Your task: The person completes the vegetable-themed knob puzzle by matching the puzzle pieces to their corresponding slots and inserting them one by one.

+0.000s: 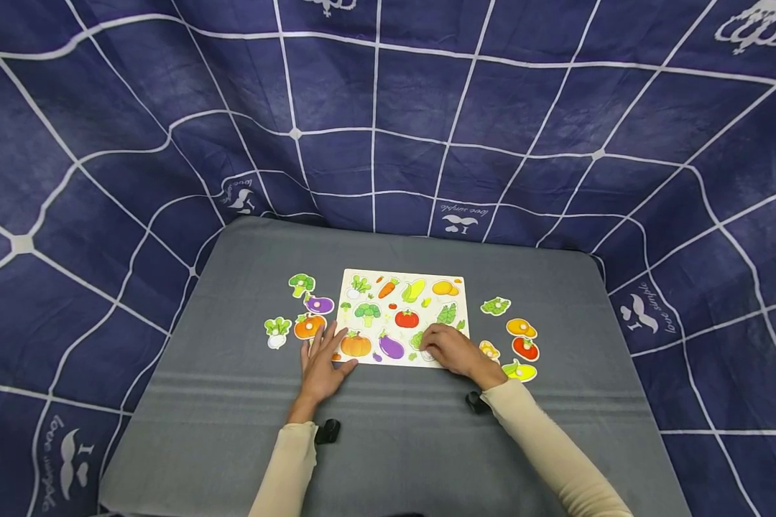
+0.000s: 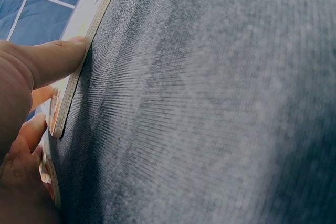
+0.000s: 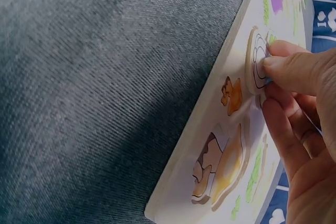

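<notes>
A pale vegetable puzzle board (image 1: pixel 368 278) lies on the grey table. My left hand (image 1: pixel 320 373) rests at its near left corner with fingers spread; in the left wrist view the thumb (image 2: pixel 58 59) touches the board's edge. Just beyond those fingers is a pumpkin piece (image 1: pixel 309 327). At the board's near right part, my right hand (image 1: pixel 453 350) pinches a puzzle piece (image 3: pixel 257 61) between thumb and finger. That piece shows a white face with curved dark outlines, its thick edge standing above the board; the fingers hide part of it.
Left of the board lie broccoli (image 1: pixel 301 285), eggplant (image 1: pixel 319 304) and turnip (image 1: pixel 276 333) pieces. To its right are a green piece (image 1: pixel 495 306), a potato piece (image 1: pixel 522 328), a tomato piece (image 1: pixel 526 350) and a corn piece (image 1: pixel 519 371). A blue checked cloth (image 1: pixel 414 165) hangs behind.
</notes>
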A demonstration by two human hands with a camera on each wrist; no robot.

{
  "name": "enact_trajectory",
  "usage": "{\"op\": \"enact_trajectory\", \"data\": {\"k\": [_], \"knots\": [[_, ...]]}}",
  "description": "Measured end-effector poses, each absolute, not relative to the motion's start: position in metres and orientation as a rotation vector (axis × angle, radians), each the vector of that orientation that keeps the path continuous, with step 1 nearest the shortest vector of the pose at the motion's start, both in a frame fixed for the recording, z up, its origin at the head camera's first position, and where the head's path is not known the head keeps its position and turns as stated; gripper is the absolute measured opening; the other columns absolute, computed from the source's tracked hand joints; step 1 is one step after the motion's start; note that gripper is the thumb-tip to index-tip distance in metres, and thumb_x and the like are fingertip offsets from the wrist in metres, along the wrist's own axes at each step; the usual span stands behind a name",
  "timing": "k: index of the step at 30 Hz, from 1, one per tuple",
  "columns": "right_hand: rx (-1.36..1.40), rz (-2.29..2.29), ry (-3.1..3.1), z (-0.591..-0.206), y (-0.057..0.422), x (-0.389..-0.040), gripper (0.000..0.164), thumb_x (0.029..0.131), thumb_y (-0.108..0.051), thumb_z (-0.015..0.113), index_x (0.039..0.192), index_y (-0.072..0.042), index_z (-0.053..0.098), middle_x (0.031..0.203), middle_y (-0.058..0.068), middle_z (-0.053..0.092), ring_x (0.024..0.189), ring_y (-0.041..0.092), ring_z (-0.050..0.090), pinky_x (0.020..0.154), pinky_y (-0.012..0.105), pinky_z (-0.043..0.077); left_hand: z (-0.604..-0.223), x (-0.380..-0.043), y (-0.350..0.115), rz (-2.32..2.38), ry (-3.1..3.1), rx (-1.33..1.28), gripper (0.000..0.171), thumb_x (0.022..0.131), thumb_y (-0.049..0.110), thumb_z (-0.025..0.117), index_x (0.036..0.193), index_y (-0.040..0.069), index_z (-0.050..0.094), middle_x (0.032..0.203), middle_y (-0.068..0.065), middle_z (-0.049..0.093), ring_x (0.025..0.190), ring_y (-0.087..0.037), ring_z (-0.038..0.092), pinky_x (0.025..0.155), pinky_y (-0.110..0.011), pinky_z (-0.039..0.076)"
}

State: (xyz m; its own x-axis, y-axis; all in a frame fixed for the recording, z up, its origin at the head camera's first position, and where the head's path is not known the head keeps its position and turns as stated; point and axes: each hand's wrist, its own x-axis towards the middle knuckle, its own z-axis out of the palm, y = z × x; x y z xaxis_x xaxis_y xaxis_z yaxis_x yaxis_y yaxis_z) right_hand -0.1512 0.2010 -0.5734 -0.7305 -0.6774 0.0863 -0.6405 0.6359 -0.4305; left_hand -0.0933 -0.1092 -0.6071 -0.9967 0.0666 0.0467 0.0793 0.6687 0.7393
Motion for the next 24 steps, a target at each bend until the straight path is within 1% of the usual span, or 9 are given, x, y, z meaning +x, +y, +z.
{"op": "enact_trajectory", "data": {"k": [14,18,21,24], "knots": [[-1.073,-0.636,2.775,-0.5736,0.1983,-0.1479,0.012,0.095,-0.007,0.064,0.095,-0.011,0.075,0.103,0.001,0.068,0.102,0.018,0.065,0.094,0.036,0.053,-0.6052,-0.0928,-0.1088,-1.265,-2.853,-0.125,0.068,0.084,0.016,0.079,0.146,0.008,0.052,0.161,-0.017,0.034,0.152,-0.04,0.017,0.119,-0.063,-0.001],[-1.04,-0.639,2.774,-0.5727,0.1984,-0.1471,0.014,0.096,-0.007,0.063,0.102,-0.011,0.074,0.107,0.001,0.069,0.105,0.019,0.065,0.096,0.038,0.052,-0.6058,-0.0925,-0.1085,-1.264,-2.846,-0.124,0.068,0.084,0.016,0.08,0.146,0.008,0.052,0.161,-0.017,0.034,0.152,-0.041,0.017,0.119,-0.063,-0.001],[-1.041,-0.655,2.776,-0.5724,0.1987,-0.1469,0.018,0.096,-0.005,0.063,0.111,-0.009,0.072,0.111,0.003,0.07,0.108,0.02,0.065,0.098,0.039,0.052,-0.6066,-0.0927,-0.1083,-1.263,-2.831,-0.129,0.069,0.083,0.016,0.08,0.145,0.007,0.052,0.161,-0.018,0.035,0.152,-0.042,0.018,0.119,-0.064,0.0],[-1.064,-0.663,2.781,-0.573,0.1992,-0.1463,0.022,0.094,-0.004,0.064,0.115,-0.008,0.071,0.113,0.004,0.07,0.11,0.021,0.065,0.099,0.04,0.051,-0.6082,-0.0923,-0.108,-1.258,-2.823,-0.132,0.069,0.082,0.016,0.081,0.145,0.007,0.053,0.16,-0.018,0.035,0.151,-0.042,0.019,0.119,-0.064,0.0]]}}
